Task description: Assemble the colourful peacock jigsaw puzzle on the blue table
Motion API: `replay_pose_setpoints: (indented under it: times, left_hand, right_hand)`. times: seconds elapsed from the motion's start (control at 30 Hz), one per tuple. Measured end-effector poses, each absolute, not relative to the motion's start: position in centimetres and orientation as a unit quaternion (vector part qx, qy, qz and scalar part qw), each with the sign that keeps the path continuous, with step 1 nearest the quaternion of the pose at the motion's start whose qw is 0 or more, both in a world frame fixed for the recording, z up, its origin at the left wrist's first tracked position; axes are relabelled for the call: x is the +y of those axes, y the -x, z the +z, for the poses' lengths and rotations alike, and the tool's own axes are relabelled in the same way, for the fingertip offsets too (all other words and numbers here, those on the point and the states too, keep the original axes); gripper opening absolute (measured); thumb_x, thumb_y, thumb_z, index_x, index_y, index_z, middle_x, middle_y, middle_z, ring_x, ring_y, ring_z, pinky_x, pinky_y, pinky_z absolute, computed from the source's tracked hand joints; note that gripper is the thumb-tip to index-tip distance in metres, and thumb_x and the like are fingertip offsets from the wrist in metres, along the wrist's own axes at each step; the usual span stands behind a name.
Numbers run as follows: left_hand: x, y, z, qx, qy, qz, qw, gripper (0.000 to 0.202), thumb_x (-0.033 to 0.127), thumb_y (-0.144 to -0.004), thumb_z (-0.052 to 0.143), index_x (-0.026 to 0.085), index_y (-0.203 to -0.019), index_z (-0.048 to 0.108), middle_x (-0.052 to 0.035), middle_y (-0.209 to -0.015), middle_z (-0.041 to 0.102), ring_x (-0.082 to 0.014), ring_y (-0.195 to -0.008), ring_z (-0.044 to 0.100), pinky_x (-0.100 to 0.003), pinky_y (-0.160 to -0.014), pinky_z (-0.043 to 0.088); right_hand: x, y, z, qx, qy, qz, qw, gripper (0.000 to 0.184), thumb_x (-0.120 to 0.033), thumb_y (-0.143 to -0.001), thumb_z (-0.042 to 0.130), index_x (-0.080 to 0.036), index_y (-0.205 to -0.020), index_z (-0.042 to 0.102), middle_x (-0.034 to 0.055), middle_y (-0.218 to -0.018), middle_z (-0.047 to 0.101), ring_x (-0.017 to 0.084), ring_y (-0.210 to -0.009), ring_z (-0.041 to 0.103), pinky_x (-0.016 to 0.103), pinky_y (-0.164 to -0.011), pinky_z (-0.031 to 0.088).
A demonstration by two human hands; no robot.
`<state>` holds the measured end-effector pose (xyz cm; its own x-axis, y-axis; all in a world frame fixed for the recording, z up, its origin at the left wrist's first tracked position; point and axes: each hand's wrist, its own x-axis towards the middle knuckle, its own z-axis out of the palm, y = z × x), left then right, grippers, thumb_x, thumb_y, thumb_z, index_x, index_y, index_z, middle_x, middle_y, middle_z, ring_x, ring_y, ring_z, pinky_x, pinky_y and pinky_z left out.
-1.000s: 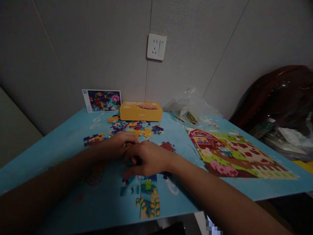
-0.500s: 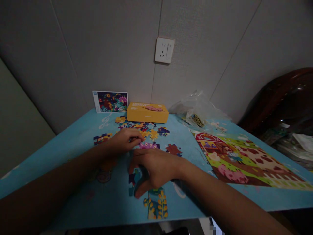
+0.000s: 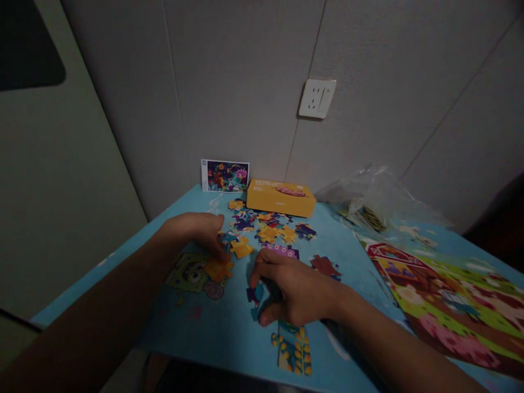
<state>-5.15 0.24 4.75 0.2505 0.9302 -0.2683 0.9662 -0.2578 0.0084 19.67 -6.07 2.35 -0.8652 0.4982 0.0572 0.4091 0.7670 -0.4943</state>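
Observation:
My left hand [image 3: 198, 232] reaches down with its fingertips pressed on an orange puzzle piece [image 3: 219, 269], which lies over a printed yellow cartoon figure [image 3: 190, 275] on the blue tabletop. My right hand [image 3: 290, 286] curves its thumb and fingers around teal and purple puzzle pieces [image 3: 254, 299]; the palm hides part of them. Below it lies a teal section with yellow leaves [image 3: 293, 349]. A pink dotted piece [image 3: 282, 251] shows just beyond the knuckles, and reddish-brown pieces [image 3: 325, 266] lie to the right. Near my left fingers is a loose yellow piece [image 3: 241, 247].
Several mixed pieces [image 3: 268, 233] are heaped before a yellow box [image 3: 281, 197]. A picture card [image 3: 227, 176] leans on the wall beside it. At the right are a clear plastic bag [image 3: 376, 202] and a farm-scene puzzle [image 3: 442, 300]. A socket [image 3: 317, 99] is on the wall.
My left hand has drawn back from the heap to the orange piece. My right hand stays around the teal pieces. The whole view has swung left, so things appear further right.

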Motion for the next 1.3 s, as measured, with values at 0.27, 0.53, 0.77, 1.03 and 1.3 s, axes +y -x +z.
replay_pose_setpoints:
  times: [0.27, 0.53, 0.77, 1.03, 1.3]
  left_hand:
    - [-2.3, 3.9, 6.0, 0.562, -0.806, -0.132, 0.130, 0.039, 0.054, -0.049, 0.075, 0.019, -0.058, 0.063, -0.0024, -0.058, 0.063, -0.0147, -0.046, 0.051, -0.024, -0.043, 0.033]
    - [-2.6, 3.4, 5.3, 0.569, -0.804, -0.137, 0.104, 0.043, 0.059, -0.047, 0.073, 0.018, -0.053, 0.060, -0.0025, -0.049, 0.058, -0.0136, -0.039, 0.048, -0.023, -0.039, 0.032]
    - [-3.7, 2.5, 5.7, 0.582, -0.788, -0.130, 0.155, 0.031, 0.047, -0.052, 0.073, 0.018, -0.056, 0.060, -0.0004, -0.048, 0.056, -0.0135, -0.036, 0.047, -0.025, -0.040, 0.035]
    - [-3.5, 2.1, 6.2, 0.532, -0.823, -0.170, 0.105, 0.042, 0.051, -0.053, 0.070, 0.014, -0.074, 0.067, -0.0067, -0.069, 0.063, -0.0169, -0.052, 0.052, -0.025, -0.043, 0.033]
    - [-2.8, 0.6, 6.1, 0.312, -0.933, 0.121, 0.136, 0.005, 0.020, -0.075, 0.056, 0.016, -0.073, 0.056, 0.0016, -0.068, 0.052, -0.0115, -0.063, 0.046, -0.022, -0.057, 0.034]
  right_hand:
    - [-6.3, -19.4, 2.4, -0.920, 0.218, 0.297, 0.134, 0.031, -0.028, -0.066, 0.077, -0.019, -0.091, 0.059, 0.0022, -0.091, 0.060, 0.016, -0.085, 0.054, 0.027, -0.076, 0.040]
    - [-1.8, -21.1, 1.1, -0.762, 0.517, 0.178, 0.348, 0.015, -0.031, -0.084, 0.055, -0.018, -0.091, 0.057, 0.0011, -0.072, 0.058, 0.014, -0.063, 0.050, 0.025, -0.059, 0.034]
    - [0.7, -23.4, 0.2, -0.709, 0.636, 0.046, 0.301, 0.026, -0.033, -0.081, 0.056, -0.014, -0.097, 0.065, 0.0143, -0.097, 0.061, 0.024, -0.091, 0.054, 0.035, -0.083, 0.037]
    - [-0.9, -21.2, 0.5, -0.755, 0.537, 0.067, 0.370, 0.015, -0.024, -0.079, 0.057, -0.015, -0.087, 0.067, 0.0086, -0.091, 0.063, 0.020, -0.087, 0.055, 0.031, -0.079, 0.040]
    - [-2.1, -20.2, 1.1, -0.746, 0.418, 0.332, 0.398, 0.029, -0.041, -0.085, 0.053, -0.015, -0.083, 0.064, 0.0030, -0.072, 0.062, 0.014, -0.065, 0.053, 0.026, -0.061, 0.039]
